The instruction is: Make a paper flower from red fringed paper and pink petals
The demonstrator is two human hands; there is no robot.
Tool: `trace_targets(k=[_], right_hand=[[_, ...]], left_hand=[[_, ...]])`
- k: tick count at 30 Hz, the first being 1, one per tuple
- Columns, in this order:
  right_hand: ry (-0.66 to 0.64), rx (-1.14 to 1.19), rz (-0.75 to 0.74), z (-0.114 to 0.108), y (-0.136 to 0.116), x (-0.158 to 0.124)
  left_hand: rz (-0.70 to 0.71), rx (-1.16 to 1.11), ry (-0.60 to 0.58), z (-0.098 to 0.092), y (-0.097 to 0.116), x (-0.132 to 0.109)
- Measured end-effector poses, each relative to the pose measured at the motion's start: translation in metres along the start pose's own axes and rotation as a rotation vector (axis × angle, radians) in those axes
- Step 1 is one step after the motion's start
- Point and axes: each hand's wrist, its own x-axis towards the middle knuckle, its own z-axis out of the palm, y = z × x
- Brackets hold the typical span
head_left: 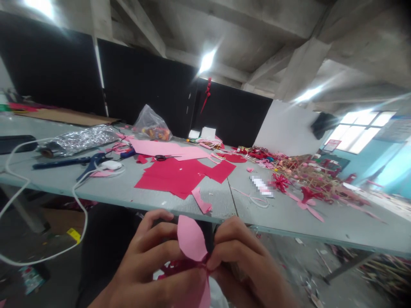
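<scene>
A pink petal-shaped paper piece (192,238) stands up between my two hands, in front of the table edge. My left hand (157,261) has its fingers curled round the flower, with pink and dark red paper showing beneath them. My right hand (244,261) pinches the base of the petal, where a dark red part meets the pink. A second pink piece hangs below the pinch, partly hidden by my left fingers. Just beyond my hands, a curled pink scrap (201,201) lies at the table edge.
Red paper sheets (170,175), pink sheets (160,148) and black scissors (162,158) lie mid-table. On the left are a blue glue gun (93,166) with a white cord and a foil roll (80,139). Red flowers (281,182) and dried stems (321,182) cover the right.
</scene>
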Motion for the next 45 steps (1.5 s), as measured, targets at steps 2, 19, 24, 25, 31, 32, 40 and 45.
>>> trace_targets(k=[2,19,24,25,31,32,40,45], right_hand=[[-0.039,0.02,0.044,-0.002,0.001,0.0],[-0.012,0.066,0.074,0.0,0.003,0.001],[0.019,0.113,0.076,0.0,0.002,0.007],[0.017,0.131,0.092,0.0,0.002,0.007],[0.057,0.271,0.252,0.01,0.016,-0.009],[0.055,0.292,0.281,0.013,0.019,-0.012],[0.043,0.588,0.499,0.027,0.024,-0.015],[0.05,1.066,0.669,0.032,0.029,-0.014]], left_hand=[[-0.019,-0.004,-0.012,0.001,0.0,-0.001],[-0.001,0.053,-0.092,0.005,-0.005,-0.003],[-0.112,0.01,-0.125,0.007,-0.002,-0.004],[-0.124,-0.006,-0.123,0.007,-0.002,-0.004],[0.001,-0.099,-0.029,0.011,-0.007,-0.003],[0.016,-0.124,0.0,0.012,-0.009,-0.003],[0.02,-0.136,-0.029,0.012,-0.019,-0.008],[0.001,-0.123,0.022,0.017,-0.018,-0.012]])
